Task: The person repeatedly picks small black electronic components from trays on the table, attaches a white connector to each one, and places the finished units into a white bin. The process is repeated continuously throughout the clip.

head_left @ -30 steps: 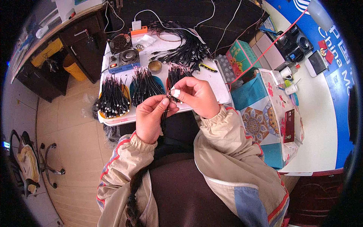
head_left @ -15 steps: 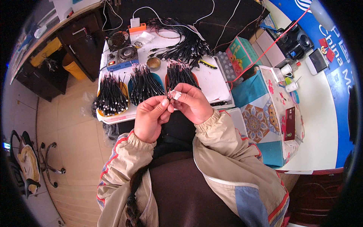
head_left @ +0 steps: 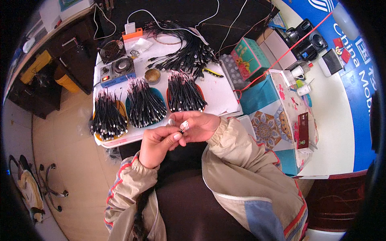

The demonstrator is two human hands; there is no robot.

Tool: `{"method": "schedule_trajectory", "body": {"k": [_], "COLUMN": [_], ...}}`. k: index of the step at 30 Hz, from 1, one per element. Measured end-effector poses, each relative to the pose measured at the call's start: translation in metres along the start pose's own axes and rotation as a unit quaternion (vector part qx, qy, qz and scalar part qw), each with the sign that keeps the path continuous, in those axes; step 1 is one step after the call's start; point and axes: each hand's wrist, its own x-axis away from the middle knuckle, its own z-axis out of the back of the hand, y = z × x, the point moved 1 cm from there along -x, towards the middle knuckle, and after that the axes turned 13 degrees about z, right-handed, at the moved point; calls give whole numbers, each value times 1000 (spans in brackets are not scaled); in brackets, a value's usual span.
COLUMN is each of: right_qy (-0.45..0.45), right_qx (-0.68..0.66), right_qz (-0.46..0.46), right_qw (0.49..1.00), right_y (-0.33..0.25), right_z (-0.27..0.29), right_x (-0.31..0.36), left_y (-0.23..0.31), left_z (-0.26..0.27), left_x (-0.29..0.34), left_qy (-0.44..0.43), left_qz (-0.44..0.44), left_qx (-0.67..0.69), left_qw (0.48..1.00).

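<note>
My left hand [head_left: 155, 146] pinches the end of a short black cable [head_left: 181, 131] between thumb and fingers, with thin wires showing at its tip. Close against it is my right hand [head_left: 203, 127], its fingers curled and its thumb, wrapped in white tape [head_left: 185, 125], at the wire ends. The rest of that cable is hidden by the hands. Just beyond the hands, three bundles of black cables stand in trays: a yellow tray [head_left: 123, 113] at left, a teal tray [head_left: 161, 95] in the middle and a red tray [head_left: 203, 93] at right.
On the white table [head_left: 219, 90] are a blue device with a dial [head_left: 118, 76], a small round bowl [head_left: 152, 75], a fan [head_left: 111, 52], an orange power strip [head_left: 132, 33], yellow-handled pliers [head_left: 213, 73] and a heap of black cables [head_left: 187, 48]. A patterned cloth [head_left: 265, 124] lies right.
My hands sit lower in the picture, while the table and trays have shifted slightly left and down. The right hand has turned and its fingers have opened out more around the cable end.
</note>
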Motion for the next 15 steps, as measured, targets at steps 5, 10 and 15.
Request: {"method": "schedule_trajectory", "body": {"k": [5,10,15], "right_qy": [58,310,404], "right_qx": [211,672,855], "right_qz": [60,83,-22], "right_qw": [974,667,325], "right_y": [-28,-173,-234], "right_z": [44,143,216], "right_x": [-18,-100,-188], "left_y": [-8,-17,-23], "left_z": [13,23,33], "left_x": [-17,-24,-27], "left_qy": [-11,27,29], "left_qz": [27,33,38], "left_qx": [84,125,113], "left_qw": [996,991,993]}}
